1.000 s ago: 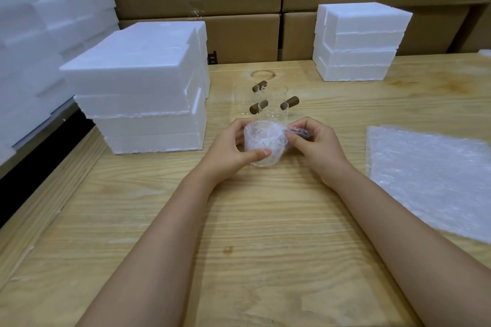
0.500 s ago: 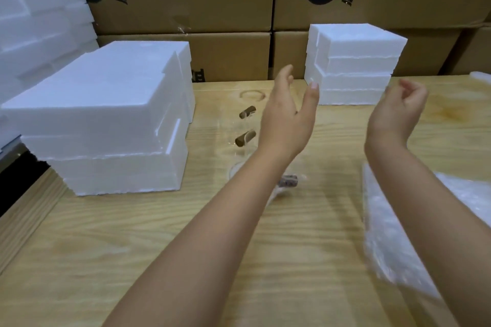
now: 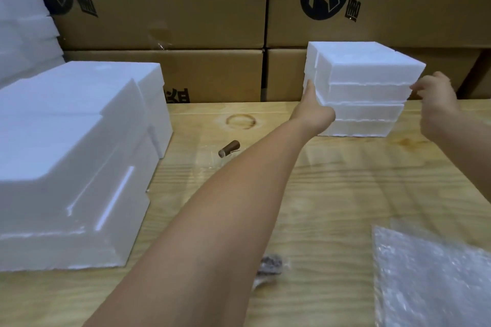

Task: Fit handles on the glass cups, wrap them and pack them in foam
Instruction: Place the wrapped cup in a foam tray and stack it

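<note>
A small stack of white foam blocks (image 3: 364,93) stands at the back of the wooden table. My left hand (image 3: 314,111) is pressed against its left side, thumb up along the edge. My right hand (image 3: 433,98) touches its right edge with curled fingertips. The wrapped glass cup (image 3: 272,265) lies on the table, mostly hidden under my left forearm. A bare glass cup with a brown handle (image 3: 229,148) stands further back, to the left of my forearm; the glass itself is hard to make out.
A big stack of foam trays (image 3: 71,156) fills the left side. Bubble wrap sheets (image 3: 430,279) lie at the front right. Cardboard boxes (image 3: 186,8) wall off the back of the table (image 3: 345,180). More foam is piled at the far left (image 3: 18,21).
Both hands let go of the wrapped cup, left it on the table and reached forward to the small foam stack. The view has moved closer to the back.
</note>
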